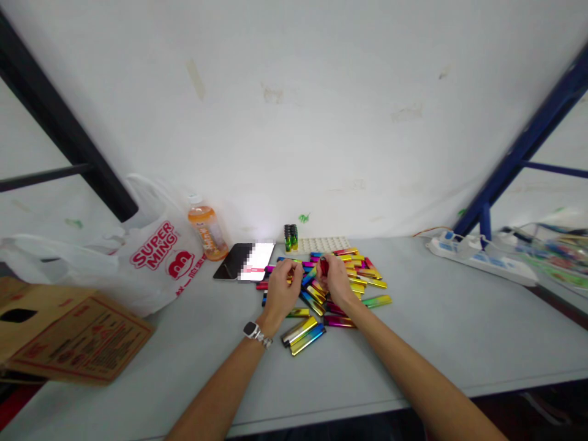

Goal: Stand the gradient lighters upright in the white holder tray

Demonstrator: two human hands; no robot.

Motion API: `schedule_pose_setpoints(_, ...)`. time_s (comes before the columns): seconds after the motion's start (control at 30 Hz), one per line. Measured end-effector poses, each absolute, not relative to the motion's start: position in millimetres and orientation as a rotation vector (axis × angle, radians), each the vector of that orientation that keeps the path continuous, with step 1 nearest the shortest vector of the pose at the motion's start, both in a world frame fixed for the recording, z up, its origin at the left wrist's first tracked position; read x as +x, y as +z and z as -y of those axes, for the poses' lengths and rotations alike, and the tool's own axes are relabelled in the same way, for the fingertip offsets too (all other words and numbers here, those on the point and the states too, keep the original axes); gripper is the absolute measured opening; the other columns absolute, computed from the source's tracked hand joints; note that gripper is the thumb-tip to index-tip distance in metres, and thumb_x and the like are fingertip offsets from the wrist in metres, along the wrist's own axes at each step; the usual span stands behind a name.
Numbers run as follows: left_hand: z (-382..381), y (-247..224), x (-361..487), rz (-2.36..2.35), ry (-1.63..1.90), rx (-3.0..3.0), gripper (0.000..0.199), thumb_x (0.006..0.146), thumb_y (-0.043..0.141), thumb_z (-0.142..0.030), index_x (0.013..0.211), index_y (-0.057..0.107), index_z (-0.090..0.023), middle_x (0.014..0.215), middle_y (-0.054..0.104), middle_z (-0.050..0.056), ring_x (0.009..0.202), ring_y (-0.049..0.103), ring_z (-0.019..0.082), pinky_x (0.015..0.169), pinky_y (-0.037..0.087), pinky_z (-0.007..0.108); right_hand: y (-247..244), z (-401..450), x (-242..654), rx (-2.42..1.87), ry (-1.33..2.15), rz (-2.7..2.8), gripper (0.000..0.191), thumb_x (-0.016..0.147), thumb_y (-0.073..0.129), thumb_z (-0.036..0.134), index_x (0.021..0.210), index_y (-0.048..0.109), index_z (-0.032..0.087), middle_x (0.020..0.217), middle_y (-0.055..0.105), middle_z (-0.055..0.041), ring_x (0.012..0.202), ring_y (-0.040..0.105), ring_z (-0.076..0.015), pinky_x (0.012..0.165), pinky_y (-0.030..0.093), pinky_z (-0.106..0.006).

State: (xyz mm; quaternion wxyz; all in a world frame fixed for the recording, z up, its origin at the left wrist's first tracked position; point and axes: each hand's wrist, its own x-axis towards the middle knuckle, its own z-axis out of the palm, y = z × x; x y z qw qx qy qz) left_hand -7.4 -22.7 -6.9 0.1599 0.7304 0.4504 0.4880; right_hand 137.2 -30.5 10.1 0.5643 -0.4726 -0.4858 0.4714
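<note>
A loose pile of shiny coloured lighters (315,294) lies on the grey table. Over its left part is my left hand (285,285), its fingers curled together; what they hold, if anything, is hidden. My right hand (335,282) is closed on a red lighter (324,266) above the pile's middle. Behind the pile stands a small group of upright lighters (291,237), beside a cream-coloured grid tray (324,245). Two lighters, one gold and one blue-yellow (307,340), lie nearest the front edge.
Left of the pile are a tablet (234,262), an orange drink bottle (208,231), a white plastic bag (158,263) and a cardboard box (82,334). At the right lie a white power strip (482,262) and plastic-wrapped items (551,251). A wall stands behind.
</note>
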Motion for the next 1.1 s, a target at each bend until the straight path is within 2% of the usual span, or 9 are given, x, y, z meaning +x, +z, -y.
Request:
schedule_pose_setpoints(0.13,22.9,-7.5,-7.1,-1.266,1.391,2.082,0.027,0.097,0.047,-0.033,0.075,0.054,-0.020,0.075,0.060,0.002,0.075,0.055,0.017,0.068,0.042,0.029,3.7,29.6,136.5,-1.153,1.035,1.187,0.043,0.091,0.032,0.042,0.053,0.044,0.023,0.041,0.036,0.0034,0.039,0.033,-0.0125,0.042,0.028,-0.026)
schedule_pose_setpoints(0.27,23.2,-6.9,-6.7,-1.263,1.391,2.075,0.027,0.097,0.046,-0.033,0.075,0.054,-0.020,0.075,0.059,0.002,0.074,0.055,0.017,0.068,0.042,0.029,-2.4,27.8,137.3,-1.182,0.942,1.254,0.039,0.088,0.041,0.047,0.059,0.050,0.023,0.044,0.038,0.0031,0.044,0.037,-0.0141,0.046,0.032,-0.027)
schedule_pose_setpoints(0.37,23.9,-5.7,-6.3,-1.267,1.390,2.081,0.028,0.097,0.046,-0.033,0.074,0.053,-0.020,0.074,0.059,0.002,0.073,0.055,0.017,0.068,0.042,0.029,-1.1,29.1,136.7,-1.160,0.994,1.231,0.040,0.088,0.043,0.049,0.058,0.048,0.024,0.043,0.036,0.0035,0.042,0.034,-0.0130,0.044,0.030,-0.026)
schedule_pose_setpoints(0.53,24.3,-5.2,-6.1,-1.266,1.398,2.089,0.027,0.097,0.046,-0.033,0.074,0.053,-0.020,0.074,0.060,0.002,0.073,0.055,0.017,0.067,0.042,0.029,7.6,34.4,133.1,-1.127,1.100,1.157,0.049,0.091,0.035,0.052,0.050,0.040,0.025,0.041,0.032,0.0027,0.037,0.029,-0.0120,0.040,0.022,-0.027)
schedule_pose_setpoints(0.7,23.3,-7.1,-5.9,-1.243,1.398,2.096,0.027,0.097,0.046,-0.033,0.075,0.054,-0.020,0.075,0.060,0.002,0.073,0.055,0.017,0.067,0.042,0.029,6.2,33.7,132.0,-1.088,1.197,1.045,0.052,0.086,0.044,0.062,0.051,0.043,0.024,0.040,0.029,0.0046,0.036,0.026,-0.0102,0.040,0.018,-0.027)
schedule_pose_setpoints(0.83,22.6,-8.2,-6.0,-1.235,1.394,2.098,0.027,0.097,0.046,-0.033,0.075,0.055,-0.020,0.077,0.061,0.002,0.075,0.056,0.017,0.068,0.042,0.030,2.5,32.1,132.0,-0.996,1.396,0.987,0.059,0.086,0.036,0.068,0.049,0.044,0.022,0.038,0.026,0.0058,0.036,0.020,-0.0084,0.040,0.014,-0.025)
schedule_pose_setpoints(1.1,23.0,-8.3,-5.9,-1.232,1.384,2.092,0.027,0.097,0.046,-0.032,0.074,0.054,-0.020,0.076,0.060,0.002,0.075,0.055,0.017,0.069,0.042,0.030,4.2,30.3,130.6,-1.102,1.248,0.987,0.045,0.087,0.037,0.048,0.050,0.043,0.022,0.037,0.031,0.0054,0.034,0.024,-0.0090,0.037,0.016,-0.025)
